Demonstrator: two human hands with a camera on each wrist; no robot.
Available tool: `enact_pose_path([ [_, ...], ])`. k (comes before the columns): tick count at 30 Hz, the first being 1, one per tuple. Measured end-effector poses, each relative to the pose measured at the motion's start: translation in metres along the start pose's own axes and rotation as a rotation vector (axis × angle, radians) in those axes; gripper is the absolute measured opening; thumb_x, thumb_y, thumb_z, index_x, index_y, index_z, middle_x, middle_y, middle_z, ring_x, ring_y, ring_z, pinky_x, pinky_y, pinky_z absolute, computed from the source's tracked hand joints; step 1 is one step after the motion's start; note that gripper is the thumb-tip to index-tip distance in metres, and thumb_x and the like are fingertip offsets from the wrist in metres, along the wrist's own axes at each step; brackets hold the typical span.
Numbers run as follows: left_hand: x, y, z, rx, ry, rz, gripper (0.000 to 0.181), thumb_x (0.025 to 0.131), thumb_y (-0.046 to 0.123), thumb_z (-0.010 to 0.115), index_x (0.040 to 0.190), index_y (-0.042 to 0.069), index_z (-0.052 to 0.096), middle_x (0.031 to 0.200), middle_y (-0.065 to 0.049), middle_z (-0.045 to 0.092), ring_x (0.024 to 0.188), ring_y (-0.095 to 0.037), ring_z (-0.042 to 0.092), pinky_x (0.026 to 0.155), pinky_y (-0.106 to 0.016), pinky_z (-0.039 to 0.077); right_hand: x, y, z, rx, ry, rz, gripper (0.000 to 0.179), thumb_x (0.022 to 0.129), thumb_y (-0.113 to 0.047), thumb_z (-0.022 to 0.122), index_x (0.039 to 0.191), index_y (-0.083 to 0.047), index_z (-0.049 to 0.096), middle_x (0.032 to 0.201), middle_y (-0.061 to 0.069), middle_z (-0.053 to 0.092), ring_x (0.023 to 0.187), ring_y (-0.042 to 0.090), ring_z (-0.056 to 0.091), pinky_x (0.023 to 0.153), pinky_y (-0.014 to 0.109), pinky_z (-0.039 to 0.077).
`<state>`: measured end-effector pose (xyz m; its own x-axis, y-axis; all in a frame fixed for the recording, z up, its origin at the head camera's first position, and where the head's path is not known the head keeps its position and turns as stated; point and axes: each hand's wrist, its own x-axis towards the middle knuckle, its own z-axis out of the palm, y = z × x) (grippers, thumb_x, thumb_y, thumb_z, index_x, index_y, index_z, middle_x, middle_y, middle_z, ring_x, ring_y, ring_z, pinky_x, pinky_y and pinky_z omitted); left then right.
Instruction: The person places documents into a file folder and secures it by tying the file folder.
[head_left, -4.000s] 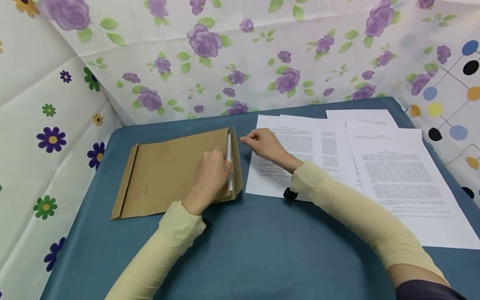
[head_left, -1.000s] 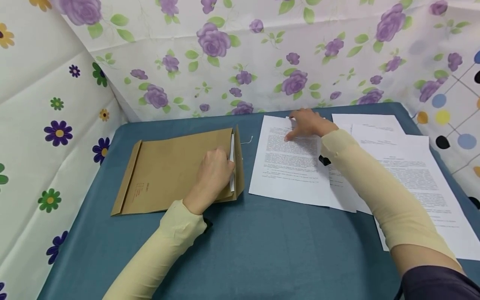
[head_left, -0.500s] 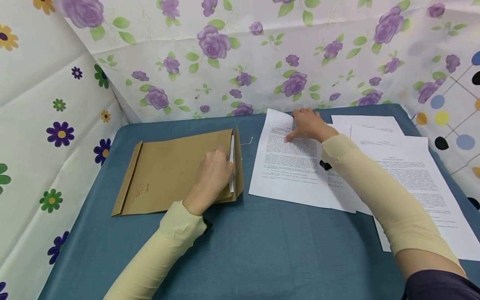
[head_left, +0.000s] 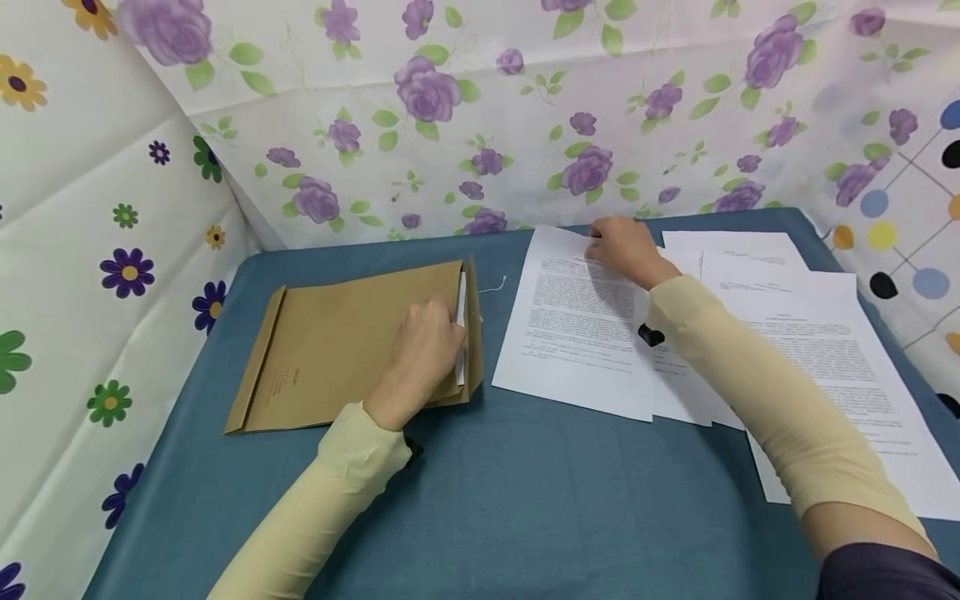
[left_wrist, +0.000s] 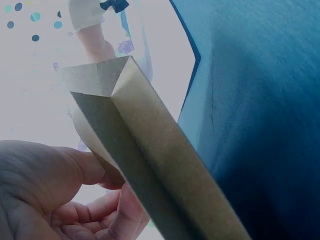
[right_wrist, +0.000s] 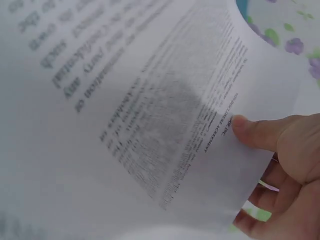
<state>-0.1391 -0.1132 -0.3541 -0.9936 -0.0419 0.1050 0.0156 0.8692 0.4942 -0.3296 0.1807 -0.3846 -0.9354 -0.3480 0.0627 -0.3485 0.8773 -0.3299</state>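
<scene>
A brown paper envelope (head_left: 337, 342) lies on the left of the table, with white paper (head_left: 461, 367) showing at its mouth. My left hand (head_left: 423, 346) grips the envelope near that mouth; in the left wrist view the thumb and fingers pinch one wall of the envelope (left_wrist: 165, 150), its side fold gaping. My right hand (head_left: 628, 250) pinches the top edge of a printed sheet (head_left: 573, 350). Seen in the right wrist view, the thumb (right_wrist: 245, 125) is on the printed face of the sheet (right_wrist: 220, 180), the fingers behind it.
More printed sheets (head_left: 810, 358) overlap to the right, partly under my right sleeve (head_left: 757, 400). A thin white string (head_left: 495, 286) sticks out beyond the envelope's mouth. Blue cloth (head_left: 525, 508) covers the table, and flowered curtains (head_left: 510, 108) stand behind and at the sides.
My right hand left the string, reached over to the sheets, and its spread fingers have closed on the top sheet's edge. That sheet has shifted slightly left. The left hand stays on the envelope.
</scene>
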Motion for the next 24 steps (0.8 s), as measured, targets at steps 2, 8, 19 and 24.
enact_pose_path([
  [2,0.0,0.0,0.0,-0.006,0.002,-0.002,0.023,0.089,-0.005,0.057,0.07,0.007,0.052,0.069,-0.013,0.055,0.059,-0.024,0.06,0.048,-0.031,0.045,-0.003,0.002,-0.008,0.037,-0.021,-0.027,0.019,0.098,-0.013,0.068,0.107,0.004,0.067,0.104,0.022,0.069,0.089,0.035,0.061,0.082,0.052,0.049],
  [8,0.0,-0.001,0.002,0.0,0.004,0.019,0.028,0.088,-0.006,0.057,0.065,0.008,0.048,0.064,-0.01,0.049,0.055,-0.023,0.055,0.046,-0.03,0.041,-0.016,0.008,-0.041,0.069,-0.113,-0.162,0.012,0.101,-0.009,0.062,0.102,0.002,0.06,0.096,0.02,0.063,0.082,0.032,0.053,0.077,0.048,0.043],
  [19,0.002,-0.003,0.003,-0.009,0.001,0.022,0.029,0.089,-0.005,0.057,0.066,0.009,0.046,0.061,-0.006,0.042,0.052,-0.019,0.047,0.046,-0.029,0.035,-0.048,0.024,-0.106,0.234,-0.113,-0.166,0.013,0.099,-0.011,0.068,0.098,0.0,0.075,0.08,0.01,0.069,0.057,0.014,0.058,0.052,0.025,0.045],
  [24,0.003,-0.004,0.005,-0.01,0.001,0.006,0.024,0.09,-0.004,0.057,0.07,0.007,0.049,0.062,-0.008,0.048,0.053,-0.021,0.052,0.045,-0.029,0.038,-0.062,0.036,-0.126,0.426,-0.089,-0.053,0.019,0.097,-0.019,0.074,0.098,0.001,0.075,0.073,-0.001,0.068,0.051,0.009,0.055,0.047,0.023,0.044],
])
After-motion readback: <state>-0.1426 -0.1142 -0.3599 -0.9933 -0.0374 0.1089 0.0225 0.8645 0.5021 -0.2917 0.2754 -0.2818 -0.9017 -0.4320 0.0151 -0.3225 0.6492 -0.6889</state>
